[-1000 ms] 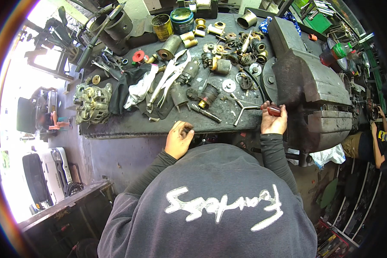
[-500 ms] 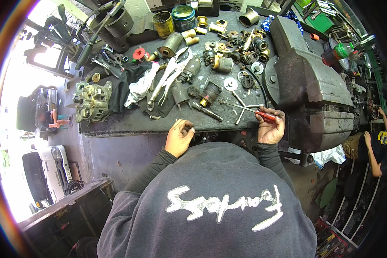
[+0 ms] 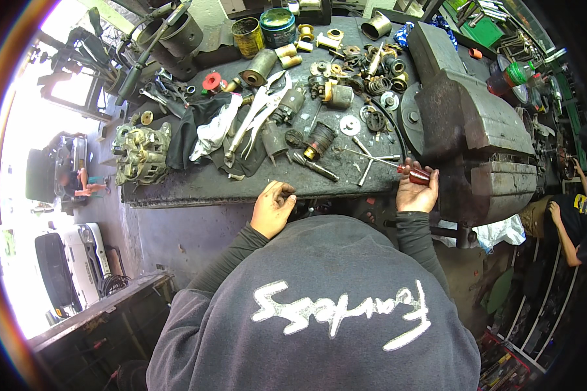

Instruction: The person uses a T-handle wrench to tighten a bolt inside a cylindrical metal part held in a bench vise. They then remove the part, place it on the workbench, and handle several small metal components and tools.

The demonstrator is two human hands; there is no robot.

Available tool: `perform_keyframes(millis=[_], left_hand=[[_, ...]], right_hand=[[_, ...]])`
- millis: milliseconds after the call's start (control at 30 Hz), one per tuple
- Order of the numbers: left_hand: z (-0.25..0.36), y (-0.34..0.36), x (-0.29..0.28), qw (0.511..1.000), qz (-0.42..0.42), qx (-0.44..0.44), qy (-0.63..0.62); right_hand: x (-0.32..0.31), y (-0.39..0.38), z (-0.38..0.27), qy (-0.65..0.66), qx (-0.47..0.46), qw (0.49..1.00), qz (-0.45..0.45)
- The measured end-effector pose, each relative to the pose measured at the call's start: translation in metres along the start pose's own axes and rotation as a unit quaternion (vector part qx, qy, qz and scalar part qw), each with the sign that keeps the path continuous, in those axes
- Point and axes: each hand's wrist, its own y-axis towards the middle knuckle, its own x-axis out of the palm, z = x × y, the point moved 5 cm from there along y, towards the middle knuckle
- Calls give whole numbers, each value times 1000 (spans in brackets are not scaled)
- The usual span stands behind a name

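My right hand (image 3: 416, 198), at the bench's front edge beside the vise, is closed around the red handle of a screwdriver (image 3: 420, 176). The thin shaft points left over the bench and passes above a four-way cross wrench (image 3: 374, 161). My left hand (image 3: 271, 210) rests at the front edge with its fingers curled in; what they hold, if anything, is hidden. Beyond that hand lie a dark toothed shaft (image 3: 315, 167), a wound copper coil (image 3: 319, 141) and a metal cylinder housing (image 3: 273, 142).
A large bench vise (image 3: 482, 124) fills the right side. An alternator (image 3: 141, 153) stands at the left end, near dark and white rags (image 3: 216, 130). Small motor parts, tins (image 3: 248, 38) and a bottle (image 3: 510, 79) crowd the back. Another person (image 3: 561, 225) is at far right.
My right hand has shifted slightly right and turned more palm-up, with the screwdriver still in it. My left hand has stayed in place.
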Motion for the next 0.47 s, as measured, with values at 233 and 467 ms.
perform_keyframes(millis=[233, 467], left_hand=[[1, 1, 3, 1000, -4, 17, -1], [-6, 1, 6, 999, -28, -7, -14]], right_hand=[[-6, -1, 0, -27, 2, 999, 33], [-12, -1, 10, -15, 30, 999, 19]])
